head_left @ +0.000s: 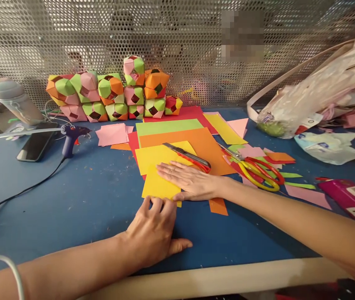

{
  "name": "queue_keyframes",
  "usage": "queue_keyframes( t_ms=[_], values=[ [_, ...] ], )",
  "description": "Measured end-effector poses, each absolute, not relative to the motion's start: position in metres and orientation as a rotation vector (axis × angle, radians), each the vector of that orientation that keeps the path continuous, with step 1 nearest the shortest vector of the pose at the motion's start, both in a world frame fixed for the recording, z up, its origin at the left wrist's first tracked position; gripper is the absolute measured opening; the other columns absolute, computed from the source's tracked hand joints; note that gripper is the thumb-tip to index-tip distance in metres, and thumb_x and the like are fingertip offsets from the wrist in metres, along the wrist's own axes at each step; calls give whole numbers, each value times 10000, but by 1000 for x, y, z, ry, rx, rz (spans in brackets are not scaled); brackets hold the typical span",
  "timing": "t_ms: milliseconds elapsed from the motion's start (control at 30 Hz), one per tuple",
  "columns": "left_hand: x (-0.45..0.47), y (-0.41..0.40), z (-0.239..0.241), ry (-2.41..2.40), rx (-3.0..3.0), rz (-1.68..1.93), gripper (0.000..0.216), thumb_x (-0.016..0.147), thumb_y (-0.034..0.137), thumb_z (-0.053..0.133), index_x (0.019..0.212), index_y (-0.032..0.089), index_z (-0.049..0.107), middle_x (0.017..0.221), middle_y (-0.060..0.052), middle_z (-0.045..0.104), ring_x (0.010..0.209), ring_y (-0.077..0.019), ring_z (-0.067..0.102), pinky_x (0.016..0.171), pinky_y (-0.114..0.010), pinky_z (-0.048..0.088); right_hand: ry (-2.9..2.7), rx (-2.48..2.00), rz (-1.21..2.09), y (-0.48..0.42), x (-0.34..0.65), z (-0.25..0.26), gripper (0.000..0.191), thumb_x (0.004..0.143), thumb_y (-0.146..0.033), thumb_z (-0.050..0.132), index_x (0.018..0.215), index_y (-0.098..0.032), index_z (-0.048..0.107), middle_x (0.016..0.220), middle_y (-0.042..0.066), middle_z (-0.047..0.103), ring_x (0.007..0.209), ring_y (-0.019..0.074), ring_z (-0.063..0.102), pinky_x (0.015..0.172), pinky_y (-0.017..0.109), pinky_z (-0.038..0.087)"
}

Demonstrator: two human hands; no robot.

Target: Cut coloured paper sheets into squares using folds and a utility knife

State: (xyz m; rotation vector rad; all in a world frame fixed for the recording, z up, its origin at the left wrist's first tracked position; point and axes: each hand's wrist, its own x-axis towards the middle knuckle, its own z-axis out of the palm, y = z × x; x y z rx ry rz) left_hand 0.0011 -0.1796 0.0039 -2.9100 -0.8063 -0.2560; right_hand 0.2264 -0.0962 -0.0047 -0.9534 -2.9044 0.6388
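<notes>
A yellow sheet of paper (160,186) lies near the middle of the table's front half. My right hand (192,181) rests flat on it with the fingers stretched out to the left. At its near edge, the curled fingers of my left hand (157,229) press on the paper, while the thumb sticks out to the right; the fingertips are hidden. Just beyond my right hand, a utility knife (189,156) with a red-and-black handle lies across another yellow sheet (144,160). Under these are an orange sheet (217,152), a green sheet (171,126) and red paper (192,113).
Scissors (255,171) and paper scraps lie to the right, near a magenta power strip (342,193). A glue gun (69,139), phone (36,143) and bottle (13,100) stand left. Folded paper balls (111,89) are stacked against the perforated panel (196,25). Pink squares (113,134) lie before them.
</notes>
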Motion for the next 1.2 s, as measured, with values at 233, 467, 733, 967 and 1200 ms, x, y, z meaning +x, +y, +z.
queue_keyframes(
  t_ms=[233,467,733,967,1200],
  values=[
    [3,-180,1,-830,-2878,-268,700,870,710,432,1151,94,608,1010,-126,625,875,-270,571,808,-440,500,-2860,-755,896,-110,203,15,1007,867,-809,181,1535,-56,173,1610,131,82,1495,228,9,1221,427,-25],
    [2,-182,-4,-822,-2860,-340,798,845,781,357,1126,82,622,991,-121,621,837,-253,556,776,-414,502,-2856,-755,1030,-88,192,10,995,857,-821,137,1544,-102,178,1618,97,58,1494,227,-10,1223,433,-29],
    [1,-182,-5,-792,-2815,-400,831,850,781,335,1122,57,640,1004,-130,618,862,-270,564,759,-412,506,-2865,-892,759,-81,194,0,1000,852,-824,191,1556,-119,113,1623,87,14,1495,243,-28,1215,435,-63],
    [2,-181,-3,-806,-2848,-291,825,854,777,332,1143,63,629,995,-126,617,844,-265,574,749,-408,504,-2869,-914,752,-82,194,1,930,906,-766,243,1549,-100,154,1620,105,80,1496,240,27,1220,454,-2],
    [2,-182,-2,-814,-2872,-224,758,880,747,319,1082,93,644,952,-102,605,807,-248,572,743,-399,497,-2726,-1029,820,-82,189,-1,750,981,-655,152,1549,-169,203,1608,82,168,1489,208,97,1223,461,88]
  ],
)
